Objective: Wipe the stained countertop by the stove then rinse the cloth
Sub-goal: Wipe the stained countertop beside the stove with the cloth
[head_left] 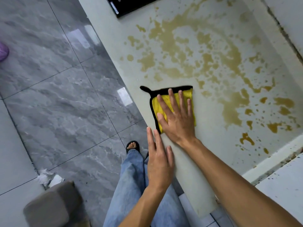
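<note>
The pale, matte bench in front of you runs diagonally, its smooth top blotched with a wide brownish-yellow stain of irregular pools and fine droplets. Take the cloth as your landmark: it is a square, fluffy yellow microfibre piece with a black bound edge and a small black loop at its far left corner, lying flat near the bench's front edge, just short of the stain, which spreads beyond it and to its right. Your right hand lies palm-down on the cloth with fingers straight and spread, pressing it rather than gripping. Your left hand sits just nearer than the cloth at the bench edge, fingers straight, holding nothing. A glossy black stove corner lies well beyond the cloth. Left of the cloth, below the bench, is polished grey marble-patterned tile floor.
</note>
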The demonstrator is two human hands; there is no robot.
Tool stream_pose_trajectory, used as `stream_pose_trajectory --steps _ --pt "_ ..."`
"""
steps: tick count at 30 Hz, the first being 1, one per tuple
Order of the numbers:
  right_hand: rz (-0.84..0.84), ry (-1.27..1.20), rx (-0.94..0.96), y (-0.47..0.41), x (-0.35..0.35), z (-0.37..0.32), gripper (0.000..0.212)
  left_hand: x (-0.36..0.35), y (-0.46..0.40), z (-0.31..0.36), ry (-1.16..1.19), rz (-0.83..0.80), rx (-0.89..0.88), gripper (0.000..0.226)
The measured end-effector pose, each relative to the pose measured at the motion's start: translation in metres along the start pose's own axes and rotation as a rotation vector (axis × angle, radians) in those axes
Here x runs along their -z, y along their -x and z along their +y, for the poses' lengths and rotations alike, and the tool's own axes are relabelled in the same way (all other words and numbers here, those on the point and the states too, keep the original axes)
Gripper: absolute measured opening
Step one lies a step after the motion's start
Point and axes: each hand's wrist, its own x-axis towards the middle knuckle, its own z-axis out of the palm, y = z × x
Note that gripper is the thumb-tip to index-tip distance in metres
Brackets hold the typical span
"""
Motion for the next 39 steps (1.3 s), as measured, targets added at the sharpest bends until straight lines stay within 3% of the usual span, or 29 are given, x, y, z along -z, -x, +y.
stream_pose_trajectory --steps 5,11,15,21,25,30,34,39 --pt "-0.02 -0.013 -0.027 -0.038 0.008 0.024 0.065 0.007 0.0 -0.002 -0.103 -0.014 -0.02 0.07" --pt "0.018 -0.028 -0.214 0.021 0.006 0.009 0.067 0.012 -0.001 0.0 -0.122 -0.031 -0.029 0.07" --pt "0.008 -0.002 -0.18 0.029 0.002 -0.008 0.07 0.008 -0.002 0.004 -0.108 0.003 -0.025 0.068" --pt "-0.023 -0.038 0.093 -0.064 0.005 -0.012 0.068 0.003 -0.003 0.0 -0.128 0.033 -0.052 0.068" --pt "-0.037 -0.05 -0.003 -0.101 0.012 0.007 0.065 0.009 -0.003 0.004 -0.149 0.012 -0.053 0.069" --pt "0.024 -0.056 -0.201 -0.052 0.012 0.016 0.066 0.011 -0.003 0.005 -0.148 -0.007 -0.032 0.07" --pt "0.006 -0.025 -0.071 -0.026 0.001 -0.015 0.069 0.011 -0.004 0.008 -0.143 -0.015 -0.03 0.07" --pt "-0.034 -0.054 0.0 -0.072 0.008 -0.014 0.068 0.007 -0.003 0.001 -0.151 -0.039 -0.004 0.072"
